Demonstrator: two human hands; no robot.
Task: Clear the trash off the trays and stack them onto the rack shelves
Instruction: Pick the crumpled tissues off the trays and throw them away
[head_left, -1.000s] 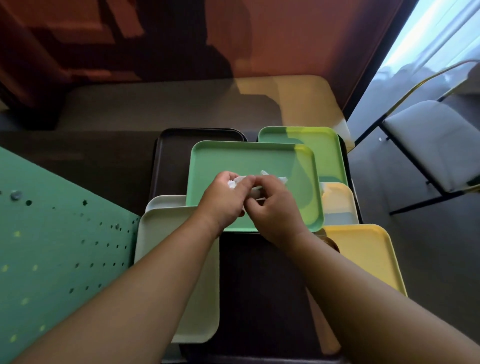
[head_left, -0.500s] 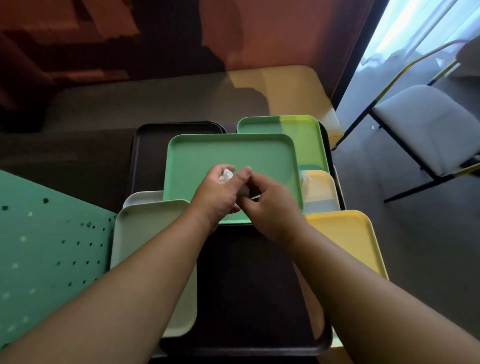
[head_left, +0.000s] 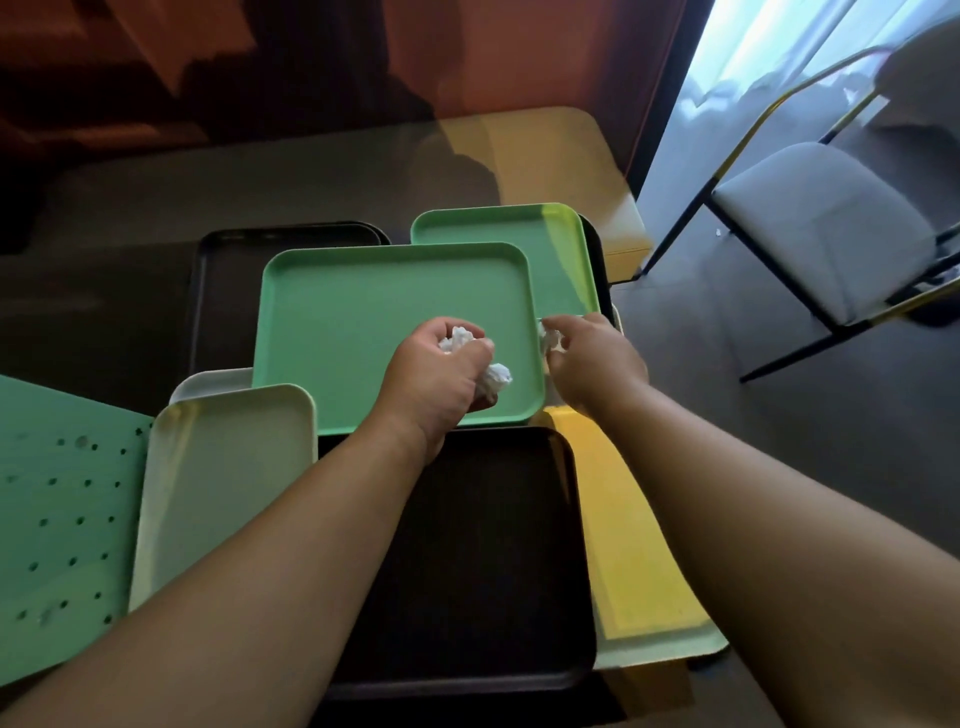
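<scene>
A green tray (head_left: 353, 322) lies on top of a pile of overlapping trays on the table. My left hand (head_left: 434, 374) hovers over its near right part, fingers closed around crumpled white tissue (head_left: 496, 378) that pokes out on both sides of the fist. My right hand (head_left: 592, 358) is just past the tray's right edge, its fingers pinching another small white tissue scrap (head_left: 548, 338). A second green tray (head_left: 519, 234) lies behind, a black tray (head_left: 478, 545) in front, a pale grey-white tray (head_left: 218, 478) at left and a yellow tray (head_left: 634, 545) at right.
Another black tray (head_left: 228, 291) sits at the back left of the pile. A green perforated panel (head_left: 57, 519) stands at the left. The beige table (head_left: 291, 171) extends behind. A white-cushioned chair (head_left: 821, 223) stands on the floor to the right, near a bright window.
My hands, pressed together over the tissue on the green tray, have separated. The left keeps the tissue wad; the right has moved right to the tray's edge with a scrap.
</scene>
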